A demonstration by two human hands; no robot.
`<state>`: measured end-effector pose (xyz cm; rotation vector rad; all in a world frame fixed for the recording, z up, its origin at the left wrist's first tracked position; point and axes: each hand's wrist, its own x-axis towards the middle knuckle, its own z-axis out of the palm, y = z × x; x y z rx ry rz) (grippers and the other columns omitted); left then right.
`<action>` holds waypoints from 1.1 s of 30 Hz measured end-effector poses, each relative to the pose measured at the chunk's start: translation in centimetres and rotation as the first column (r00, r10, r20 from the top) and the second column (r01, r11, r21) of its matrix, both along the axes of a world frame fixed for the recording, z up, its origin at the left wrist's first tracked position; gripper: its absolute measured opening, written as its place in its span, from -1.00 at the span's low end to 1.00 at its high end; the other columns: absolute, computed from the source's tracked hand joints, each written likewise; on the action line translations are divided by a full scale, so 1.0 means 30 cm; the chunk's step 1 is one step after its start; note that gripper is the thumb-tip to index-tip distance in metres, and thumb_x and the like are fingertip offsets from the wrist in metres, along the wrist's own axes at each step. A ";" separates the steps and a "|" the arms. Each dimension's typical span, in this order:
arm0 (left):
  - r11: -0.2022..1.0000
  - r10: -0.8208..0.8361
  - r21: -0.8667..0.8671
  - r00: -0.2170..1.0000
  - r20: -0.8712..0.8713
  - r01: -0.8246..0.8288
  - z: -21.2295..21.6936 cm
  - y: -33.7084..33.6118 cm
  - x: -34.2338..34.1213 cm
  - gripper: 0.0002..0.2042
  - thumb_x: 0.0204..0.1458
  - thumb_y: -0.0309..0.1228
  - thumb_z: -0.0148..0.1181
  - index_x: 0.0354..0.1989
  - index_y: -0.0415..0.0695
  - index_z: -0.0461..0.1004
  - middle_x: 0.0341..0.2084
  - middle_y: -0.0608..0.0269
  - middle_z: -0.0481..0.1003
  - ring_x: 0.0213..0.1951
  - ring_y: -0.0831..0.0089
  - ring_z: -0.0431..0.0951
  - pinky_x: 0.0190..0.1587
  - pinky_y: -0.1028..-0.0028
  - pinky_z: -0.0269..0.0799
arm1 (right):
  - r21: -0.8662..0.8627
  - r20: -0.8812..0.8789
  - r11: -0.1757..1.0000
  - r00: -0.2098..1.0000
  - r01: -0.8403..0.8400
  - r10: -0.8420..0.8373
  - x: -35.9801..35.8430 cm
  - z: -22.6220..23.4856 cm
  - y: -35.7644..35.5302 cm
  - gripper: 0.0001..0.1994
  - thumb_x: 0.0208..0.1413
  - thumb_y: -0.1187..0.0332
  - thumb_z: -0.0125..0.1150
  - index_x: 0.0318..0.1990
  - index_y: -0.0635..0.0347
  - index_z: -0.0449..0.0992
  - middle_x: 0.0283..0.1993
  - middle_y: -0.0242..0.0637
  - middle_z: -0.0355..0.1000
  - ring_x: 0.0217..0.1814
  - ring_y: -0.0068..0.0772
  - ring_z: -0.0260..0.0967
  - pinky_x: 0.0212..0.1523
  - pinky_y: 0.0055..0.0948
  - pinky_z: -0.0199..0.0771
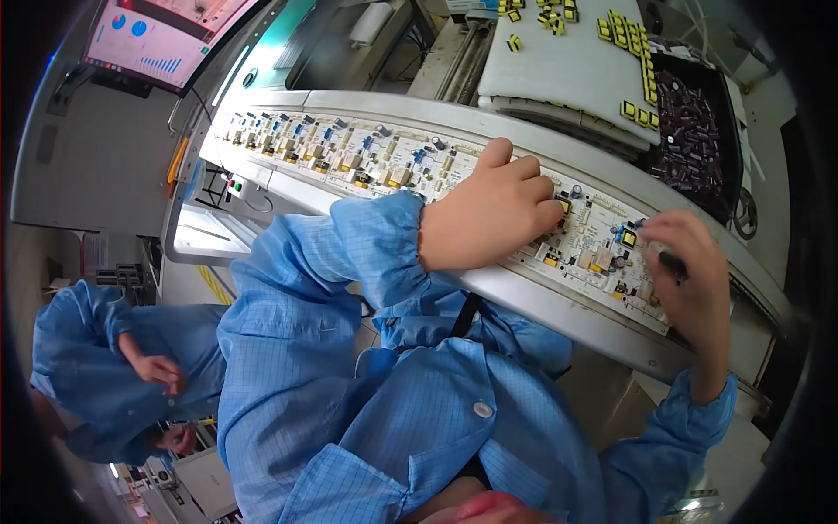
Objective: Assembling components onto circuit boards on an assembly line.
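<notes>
A row of white circuit boards (410, 155) filled with small parts lies along a metal conveyor rail in front of me. My left hand (493, 214) reaches across the boards, its fingers curled down at a small yellow-and-black transformer (565, 204); the fingertips are partly hidden. Over the right end of the row, my right hand (694, 271) has its fingers bent around a black cylindrical capacitor (672, 265). Its thumb and forefinger come close to another yellow transformer (628, 237) mounted on the rightmost board.
Behind the rail, a white table (559, 79) carries several yellow-and-black transformers (624, 33). Beside it stands a black bin (694, 131) full of dark capacitors. A monitor (157, 39) hangs at the upper left. Another person in blue (131, 367) works at the left.
</notes>
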<state>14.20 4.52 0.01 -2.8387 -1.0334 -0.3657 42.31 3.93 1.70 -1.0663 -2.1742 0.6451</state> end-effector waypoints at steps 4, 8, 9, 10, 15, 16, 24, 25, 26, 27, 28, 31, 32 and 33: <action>0.999 -0.015 0.047 0.999 -0.050 0.017 0.005 0.007 0.010 -0.85 -0.08 -0.34 0.19 -0.30 0.00 0.51 -0.38 0.45 0.49 -0.23 0.43 0.44 -0.14 0.29 0.14 | 0.178 -0.046 0.981 0.997 0.070 -0.063 0.086 -0.023 0.081 -0.81 -0.05 0.67 0.23 -0.24 0.33 0.53 -0.22 -0.16 0.48 -0.14 -0.27 0.48 -0.09 -0.44 0.44; 1.000 0.015 0.018 1.000 -0.010 -0.015 0.002 0.001 0.021 -0.84 -0.09 -0.32 0.30 -0.32 0.00 0.52 -0.37 0.44 0.51 -0.23 0.42 0.45 -0.15 0.27 0.12 | 0.137 -0.092 0.976 0.983 0.170 -0.158 0.127 -0.034 0.110 -0.90 0.06 0.56 0.22 -0.25 0.33 0.55 -0.23 -0.23 0.50 -0.15 -0.37 0.46 -0.07 -0.50 0.39; 1.000 0.009 0.006 1.000 0.007 -0.009 0.003 0.005 0.021 -0.84 -0.09 -0.34 0.32 -0.33 0.00 0.52 -0.38 0.44 0.52 -0.23 0.41 0.45 -0.15 0.27 0.12 | 0.155 -0.079 0.970 0.981 0.187 -0.176 0.136 -0.038 0.117 -0.90 0.08 0.54 0.21 -0.25 0.33 0.55 -0.24 -0.26 0.50 -0.15 -0.41 0.46 -0.09 -0.52 0.38; 1.000 0.010 -0.012 1.000 0.023 -0.009 -0.001 0.005 0.026 -0.84 -0.09 -0.35 0.33 -0.33 -0.01 0.53 -0.38 0.44 0.52 -0.24 0.41 0.45 -0.15 0.27 0.11 | 0.134 -0.076 0.968 0.976 0.211 -0.203 0.146 -0.041 0.117 -0.90 0.09 0.52 0.22 -0.24 0.32 0.56 -0.24 -0.29 0.50 -0.17 -0.44 0.45 -0.10 -0.53 0.38; 0.999 0.040 -0.033 0.999 0.017 -0.040 0.009 0.002 0.047 -0.84 -0.08 -0.37 0.37 -0.32 0.00 0.55 -0.38 0.45 0.53 -0.26 0.41 0.46 -0.15 0.28 0.09 | 0.064 -0.117 0.953 0.951 0.295 -0.287 0.176 -0.060 0.127 -0.88 0.13 0.45 0.22 -0.21 0.25 0.60 -0.27 -0.41 0.49 -0.22 -0.58 0.39 -0.16 -0.60 0.34; 0.999 0.043 -0.010 0.999 0.016 -0.043 0.010 -0.001 0.052 -0.84 -0.08 -0.37 0.37 -0.32 0.00 0.55 -0.40 0.46 0.52 -0.26 0.43 0.46 -0.15 0.28 0.08 | 0.084 -0.114 0.952 0.952 0.296 -0.286 0.184 -0.063 0.129 -0.88 0.14 0.44 0.22 -0.20 0.23 0.61 -0.27 -0.43 0.49 -0.23 -0.61 0.38 -0.17 -0.62 0.32; 1.000 0.000 -0.011 1.000 0.015 0.000 0.008 0.000 0.048 -0.81 -0.13 -0.35 0.41 -0.33 0.01 0.56 -0.38 0.48 0.53 -0.22 0.42 0.46 -0.14 0.25 0.09 | 0.135 -0.100 0.945 0.953 0.298 -0.286 0.178 -0.058 0.129 -0.89 0.14 0.45 0.22 -0.21 0.25 0.60 -0.27 -0.40 0.50 -0.20 -0.56 0.40 -0.12 -0.58 0.35; 1.000 -0.004 -0.026 1.000 0.010 0.004 0.013 0.000 0.049 -0.81 -0.14 -0.34 0.42 -0.33 0.02 0.56 -0.37 0.48 0.53 -0.22 0.42 0.46 -0.14 0.25 0.09 | 0.142 -0.100 0.945 0.955 0.293 -0.281 0.178 -0.056 0.130 -0.89 0.13 0.45 0.22 -0.21 0.25 0.60 -0.28 -0.40 0.49 -0.20 -0.55 0.41 -0.12 -0.58 0.35; 1.000 -0.004 -0.029 1.000 0.026 0.005 0.013 0.000 0.049 -0.80 -0.15 -0.32 0.43 -0.32 0.03 0.57 -0.37 0.49 0.53 -0.21 0.43 0.46 -0.13 0.25 0.09 | 0.148 -0.098 0.946 0.957 0.287 -0.274 0.178 -0.055 0.130 -0.89 0.13 0.46 0.23 -0.21 0.25 0.59 -0.28 -0.39 0.49 -0.19 -0.55 0.41 -0.11 -0.58 0.36; 1.000 -0.002 -0.031 1.000 0.026 0.002 0.018 0.002 0.046 -0.79 -0.14 -0.31 0.43 -0.31 0.04 0.58 -0.37 0.49 0.53 -0.21 0.43 0.46 -0.13 0.25 0.09 | 0.143 -0.103 0.947 0.956 0.289 -0.276 0.176 -0.055 0.130 -0.89 0.13 0.46 0.23 -0.21 0.26 0.59 -0.28 -0.39 0.49 -0.19 -0.54 0.41 -0.11 -0.57 0.36; 0.999 0.000 -0.033 1.000 0.025 0.000 0.023 0.003 0.042 -0.79 -0.13 -0.30 0.42 -0.30 0.05 0.58 -0.37 0.49 0.53 -0.21 0.43 0.46 -0.14 0.26 0.09 | 0.139 -0.103 0.946 0.955 0.292 -0.279 0.174 -0.051 0.131 -0.88 0.13 0.46 0.23 -0.21 0.26 0.59 -0.28 -0.38 0.50 -0.19 -0.54 0.41 -0.12 -0.57 0.36; 1.000 0.000 -0.031 0.998 0.057 0.002 0.024 0.003 0.040 -0.79 -0.10 -0.27 0.41 -0.26 0.06 0.59 -0.36 0.50 0.53 -0.21 0.45 0.46 -0.15 0.28 0.07 | 0.116 -0.068 0.944 0.950 0.310 -0.304 0.173 -0.052 0.130 -0.88 0.13 0.46 0.23 -0.21 0.25 0.60 -0.27 -0.38 0.50 -0.20 -0.55 0.42 -0.12 -0.57 0.37; 1.000 0.002 -0.030 0.998 0.070 0.000 0.030 0.003 0.039 -0.79 -0.08 -0.26 0.40 -0.25 0.07 0.59 -0.35 0.50 0.54 -0.22 0.45 0.46 -0.15 0.29 0.06 | 0.103 -0.066 0.938 0.943 0.331 -0.326 0.173 -0.054 0.128 -0.88 0.13 0.45 0.23 -0.20 0.25 0.60 -0.27 -0.37 0.51 -0.19 -0.55 0.43 -0.12 -0.57 0.37; 0.999 0.031 0.003 0.997 0.068 -0.032 0.038 0.005 0.036 -0.79 -0.07 -0.26 0.39 -0.23 0.07 0.59 -0.36 0.51 0.54 -0.22 0.46 0.46 -0.16 0.30 0.05 | 0.090 -0.065 0.932 0.935 0.352 -0.347 0.172 -0.056 0.127 -0.87 0.14 0.45 0.23 -0.19 0.25 0.60 -0.27 -0.37 0.51 -0.19 -0.55 0.43 -0.13 -0.58 0.37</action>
